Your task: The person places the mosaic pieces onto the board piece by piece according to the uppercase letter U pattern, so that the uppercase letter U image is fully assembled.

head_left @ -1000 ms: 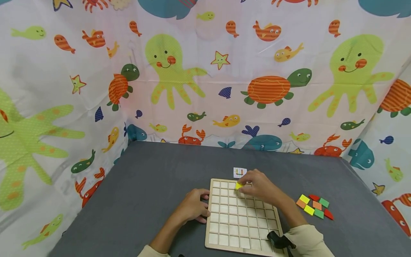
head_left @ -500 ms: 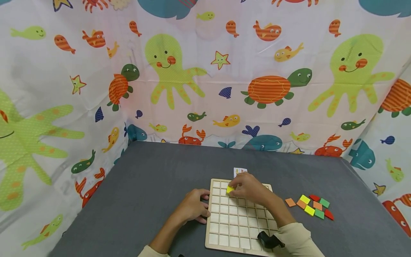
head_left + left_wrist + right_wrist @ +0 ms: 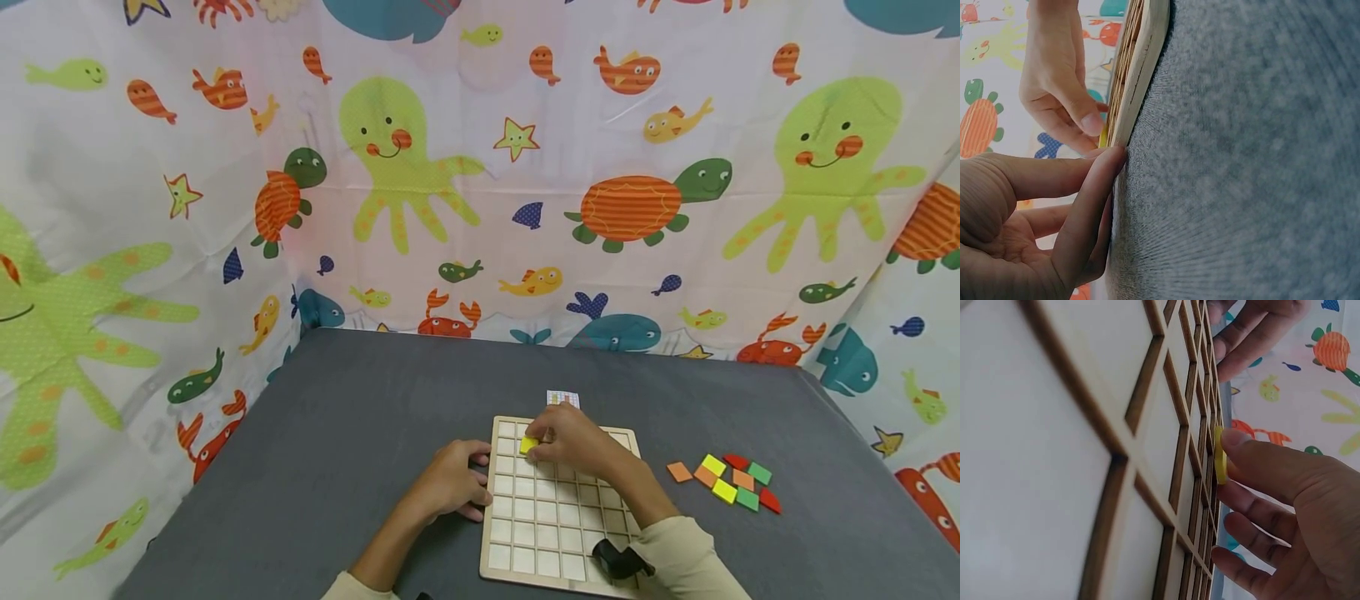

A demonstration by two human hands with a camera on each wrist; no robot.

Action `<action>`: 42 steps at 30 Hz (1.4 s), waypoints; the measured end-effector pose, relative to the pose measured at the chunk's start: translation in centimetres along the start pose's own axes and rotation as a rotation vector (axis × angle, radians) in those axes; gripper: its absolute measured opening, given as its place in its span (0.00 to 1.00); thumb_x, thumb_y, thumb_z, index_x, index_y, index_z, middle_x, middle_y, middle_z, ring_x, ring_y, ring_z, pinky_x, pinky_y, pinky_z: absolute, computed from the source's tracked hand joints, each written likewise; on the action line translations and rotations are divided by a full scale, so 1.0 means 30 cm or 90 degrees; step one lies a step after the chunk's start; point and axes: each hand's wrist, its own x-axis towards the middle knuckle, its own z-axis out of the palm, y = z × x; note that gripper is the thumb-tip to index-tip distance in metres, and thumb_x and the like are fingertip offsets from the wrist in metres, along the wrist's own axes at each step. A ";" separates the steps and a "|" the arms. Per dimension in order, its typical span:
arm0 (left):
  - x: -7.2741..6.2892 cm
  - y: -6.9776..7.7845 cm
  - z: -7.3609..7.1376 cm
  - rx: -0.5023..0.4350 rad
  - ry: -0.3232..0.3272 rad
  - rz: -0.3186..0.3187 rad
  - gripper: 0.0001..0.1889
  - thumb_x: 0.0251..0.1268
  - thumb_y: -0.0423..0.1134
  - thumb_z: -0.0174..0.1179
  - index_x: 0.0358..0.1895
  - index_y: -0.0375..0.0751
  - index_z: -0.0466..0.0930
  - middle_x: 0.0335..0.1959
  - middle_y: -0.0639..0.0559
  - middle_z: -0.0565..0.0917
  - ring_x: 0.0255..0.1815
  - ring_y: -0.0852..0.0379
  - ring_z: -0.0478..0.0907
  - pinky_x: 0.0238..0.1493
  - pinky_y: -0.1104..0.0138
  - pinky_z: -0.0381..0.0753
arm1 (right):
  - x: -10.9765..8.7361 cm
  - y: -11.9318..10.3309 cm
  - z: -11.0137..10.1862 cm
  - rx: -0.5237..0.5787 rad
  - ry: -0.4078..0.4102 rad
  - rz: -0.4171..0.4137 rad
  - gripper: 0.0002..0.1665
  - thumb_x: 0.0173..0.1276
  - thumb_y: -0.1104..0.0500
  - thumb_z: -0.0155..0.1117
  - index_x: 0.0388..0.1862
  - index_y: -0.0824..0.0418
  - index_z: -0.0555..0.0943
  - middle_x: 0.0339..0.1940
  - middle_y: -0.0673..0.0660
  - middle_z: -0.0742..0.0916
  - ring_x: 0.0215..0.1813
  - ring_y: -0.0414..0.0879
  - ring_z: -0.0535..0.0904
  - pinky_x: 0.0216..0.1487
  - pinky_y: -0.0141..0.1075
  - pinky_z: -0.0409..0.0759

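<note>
A wooden grid board point(image 3: 547, 533) with raised strips lies on the table. Over one of the squares near its far left corner, my right hand point(image 3: 573, 437) pinches a square yellow tile point(image 3: 528, 445) between thumb and fingers. Seen from the right wrist, the yellow tile point(image 3: 1220, 456) stands on edge against the grid, thumb on its upper end. My left hand point(image 3: 448, 482) rests on the table at the board's left side. In the left wrist view, fingertips point(image 3: 1113, 156) of that hand touch the board's edge point(image 3: 1141, 81).
Right of the board lies a group of loose tiles: yellow point(image 3: 724, 492), orange point(image 3: 742, 480), green point(image 3: 747, 499) and red quarter-rounds point(image 3: 769, 501). One orange tile point(image 3: 679, 472) lies slightly apart. A small printed grid card point(image 3: 562, 398) sits behind the board, partly covered by the right hand.
My right hand has carried the yellow tile leftward across the far part of the board. Its forearm has uncovered an orange tile at the right. The left hand has stayed in place.
</note>
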 end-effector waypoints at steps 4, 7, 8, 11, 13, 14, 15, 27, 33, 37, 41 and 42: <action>-0.001 -0.003 0.000 0.000 -0.001 -0.002 0.39 0.50 0.14 0.71 0.71 0.29 0.75 0.56 0.40 0.78 0.45 0.49 0.82 0.25 0.58 0.92 | -0.002 -0.008 -0.001 -0.002 -0.008 0.019 0.14 0.62 0.60 0.82 0.46 0.62 0.91 0.40 0.51 0.90 0.45 0.48 0.84 0.73 0.69 0.70; -0.002 -0.002 0.000 -0.001 -0.001 -0.003 0.39 0.50 0.13 0.71 0.71 0.29 0.75 0.56 0.40 0.78 0.45 0.49 0.82 0.25 0.58 0.92 | -0.003 -0.013 0.000 0.000 -0.011 0.025 0.15 0.63 0.63 0.80 0.49 0.63 0.91 0.41 0.52 0.90 0.45 0.48 0.84 0.69 0.63 0.77; -0.003 -0.001 0.000 -0.001 0.000 -0.003 0.39 0.50 0.14 0.71 0.71 0.29 0.75 0.56 0.40 0.78 0.45 0.49 0.82 0.25 0.58 0.92 | -0.003 -0.014 0.000 -0.002 -0.010 0.020 0.15 0.63 0.64 0.80 0.49 0.63 0.91 0.41 0.52 0.90 0.44 0.47 0.84 0.65 0.60 0.80; -0.003 0.000 0.000 0.000 0.002 0.000 0.39 0.50 0.14 0.71 0.71 0.29 0.75 0.56 0.40 0.78 0.45 0.49 0.82 0.25 0.58 0.92 | -0.004 -0.017 0.001 0.000 -0.011 0.021 0.14 0.64 0.63 0.79 0.49 0.62 0.91 0.42 0.52 0.90 0.45 0.47 0.83 0.52 0.47 0.85; -0.003 0.000 0.001 0.001 0.002 0.003 0.39 0.50 0.14 0.71 0.71 0.29 0.75 0.56 0.40 0.78 0.45 0.49 0.82 0.25 0.58 0.92 | -0.005 -0.020 0.001 0.000 -0.012 0.022 0.14 0.65 0.63 0.79 0.50 0.61 0.91 0.43 0.51 0.90 0.46 0.47 0.83 0.48 0.42 0.86; -0.003 0.001 0.001 0.002 0.001 0.004 0.39 0.50 0.14 0.71 0.71 0.29 0.75 0.56 0.40 0.78 0.45 0.49 0.82 0.24 0.58 0.92 | -0.006 -0.020 0.001 0.000 -0.014 0.023 0.14 0.65 0.62 0.79 0.50 0.61 0.91 0.44 0.51 0.90 0.46 0.48 0.83 0.48 0.41 0.86; -0.003 0.001 0.002 0.001 0.001 0.005 0.39 0.50 0.14 0.71 0.71 0.28 0.75 0.56 0.40 0.78 0.44 0.49 0.82 0.24 0.58 0.92 | -0.007 -0.022 0.001 0.003 -0.016 0.029 0.15 0.66 0.62 0.79 0.51 0.61 0.91 0.44 0.51 0.90 0.47 0.48 0.83 0.49 0.41 0.86; -0.004 0.000 0.000 -0.004 0.003 0.012 0.39 0.49 0.13 0.70 0.71 0.27 0.75 0.55 0.40 0.78 0.44 0.49 0.82 0.24 0.58 0.92 | -0.012 -0.023 -0.004 0.024 -0.016 0.017 0.20 0.64 0.58 0.81 0.54 0.62 0.90 0.48 0.52 0.91 0.51 0.52 0.85 0.52 0.44 0.87; -0.002 0.000 0.001 -0.005 0.000 0.011 0.39 0.49 0.14 0.70 0.71 0.27 0.75 0.56 0.40 0.78 0.44 0.49 0.82 0.24 0.58 0.92 | -0.010 -0.028 0.001 0.036 -0.027 0.027 0.19 0.64 0.59 0.80 0.54 0.59 0.90 0.49 0.50 0.92 0.51 0.51 0.84 0.51 0.45 0.86; -0.002 -0.001 0.001 -0.007 -0.002 0.009 0.39 0.49 0.14 0.70 0.71 0.27 0.75 0.56 0.40 0.78 0.44 0.49 0.82 0.24 0.58 0.92 | -0.014 -0.031 0.002 0.042 -0.026 0.036 0.19 0.65 0.60 0.80 0.54 0.59 0.90 0.48 0.50 0.91 0.51 0.51 0.84 0.52 0.46 0.86; -0.003 -0.001 0.001 -0.009 -0.001 0.007 0.39 0.49 0.13 0.70 0.71 0.28 0.75 0.56 0.40 0.78 0.44 0.49 0.82 0.25 0.58 0.92 | -0.029 -0.028 -0.006 0.061 -0.023 0.044 0.19 0.67 0.59 0.78 0.56 0.60 0.89 0.51 0.52 0.91 0.53 0.52 0.84 0.54 0.49 0.87; -0.004 -0.001 0.001 -0.009 0.000 0.007 0.39 0.49 0.13 0.70 0.71 0.28 0.75 0.56 0.40 0.78 0.45 0.48 0.82 0.25 0.58 0.92 | -0.035 -0.026 -0.010 0.066 -0.020 0.048 0.19 0.67 0.58 0.78 0.56 0.60 0.89 0.52 0.52 0.91 0.54 0.52 0.84 0.54 0.50 0.86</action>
